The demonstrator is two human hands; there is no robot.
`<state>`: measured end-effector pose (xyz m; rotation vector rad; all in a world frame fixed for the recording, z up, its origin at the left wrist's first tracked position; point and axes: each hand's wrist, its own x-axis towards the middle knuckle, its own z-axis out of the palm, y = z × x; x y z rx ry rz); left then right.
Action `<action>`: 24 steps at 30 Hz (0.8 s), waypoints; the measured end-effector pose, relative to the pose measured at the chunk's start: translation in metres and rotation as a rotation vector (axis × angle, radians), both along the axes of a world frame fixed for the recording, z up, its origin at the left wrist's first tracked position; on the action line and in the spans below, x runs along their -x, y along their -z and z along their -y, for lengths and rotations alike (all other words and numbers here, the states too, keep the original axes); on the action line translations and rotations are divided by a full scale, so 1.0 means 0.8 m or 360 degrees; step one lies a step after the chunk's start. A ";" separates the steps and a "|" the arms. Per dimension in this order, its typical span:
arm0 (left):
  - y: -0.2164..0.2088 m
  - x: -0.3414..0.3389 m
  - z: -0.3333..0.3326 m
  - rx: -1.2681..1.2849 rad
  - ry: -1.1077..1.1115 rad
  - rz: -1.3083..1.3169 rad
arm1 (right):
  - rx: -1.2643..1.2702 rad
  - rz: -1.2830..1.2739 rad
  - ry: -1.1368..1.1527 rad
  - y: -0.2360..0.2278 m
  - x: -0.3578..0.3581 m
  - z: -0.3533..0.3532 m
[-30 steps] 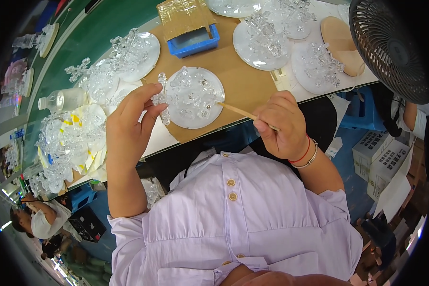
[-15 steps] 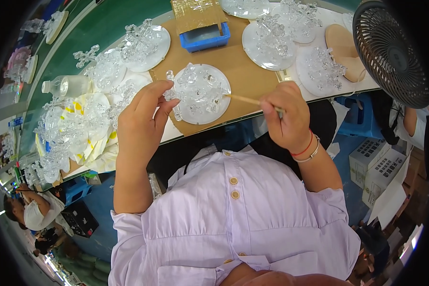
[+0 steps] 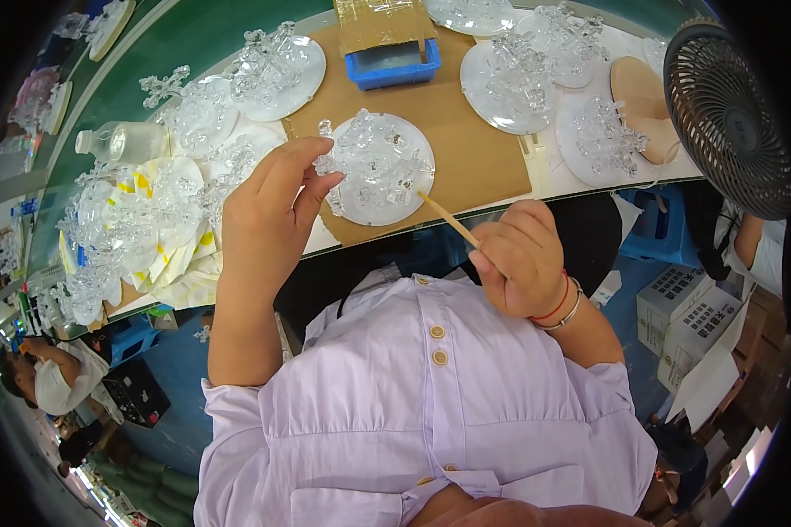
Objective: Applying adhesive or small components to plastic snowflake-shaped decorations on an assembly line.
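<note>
In front of me a round white disc (image 3: 373,211) bears a cluster of clear plastic pieces (image 3: 373,158). At its left edge my left hand (image 3: 277,193) pinches a clear plastic piece (image 3: 325,132), thumb and forefinger curled around it. My right hand (image 3: 523,259) grips a thin wooden stick (image 3: 453,218) with closed fingers. The stick slants up and left, its tip by the disc's lower right edge. Whether the tip touches the disc I cannot tell.
Brown cardboard (image 3: 466,167) lies under the disc. Behind it stands a blue tray (image 3: 394,75). More discs with clear pieces (image 3: 281,79) sit on both sides. A clear bottle (image 3: 123,140) lies at left; a black fan (image 3: 729,119) stands at right.
My right hand has moved down and slightly left, and the stick now slants more steeply. My left hand still holds the clear plastic piece at the disc's left edge.
</note>
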<state>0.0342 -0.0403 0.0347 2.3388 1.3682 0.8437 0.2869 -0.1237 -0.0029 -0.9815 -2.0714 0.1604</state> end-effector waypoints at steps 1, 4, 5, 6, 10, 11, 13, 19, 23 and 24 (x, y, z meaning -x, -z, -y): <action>0.001 0.000 0.000 -0.0016 0.0010 0.0005 | -0.0001 0.0002 -0.0005 0.000 0.000 0.000; 0.003 0.000 -0.003 -0.0089 0.0049 0.0020 | 0.0064 -0.0013 -0.0012 -0.002 -0.001 -0.003; 0.003 0.000 -0.003 -0.0144 0.0082 0.0028 | 0.0084 -0.0046 0.0021 -0.003 -0.003 -0.004; 0.004 -0.001 -0.002 -0.0146 0.0076 0.0029 | 0.0103 -0.0080 0.0051 -0.003 -0.005 -0.006; 0.007 -0.007 0.004 -0.0174 0.0073 0.0039 | 0.0077 -0.0029 0.0122 -0.004 -0.014 -0.015; 0.008 -0.009 0.006 -0.0218 0.0074 0.0043 | 0.0065 -0.0038 0.0127 -0.002 -0.017 -0.018; 0.010 -0.012 0.010 -0.0214 0.0060 0.0054 | 0.0053 -0.0044 0.0124 -0.001 -0.018 -0.021; 0.013 -0.013 0.013 -0.0225 0.0071 0.0088 | 0.0045 0.0023 0.0090 -0.003 -0.012 -0.007; 0.012 -0.013 0.014 -0.0224 0.0084 0.0103 | -0.0011 0.0033 0.0054 0.000 -0.003 -0.001; 0.012 -0.014 0.015 -0.0223 0.0086 0.0104 | 0.0026 0.0033 0.0045 0.000 -0.001 0.000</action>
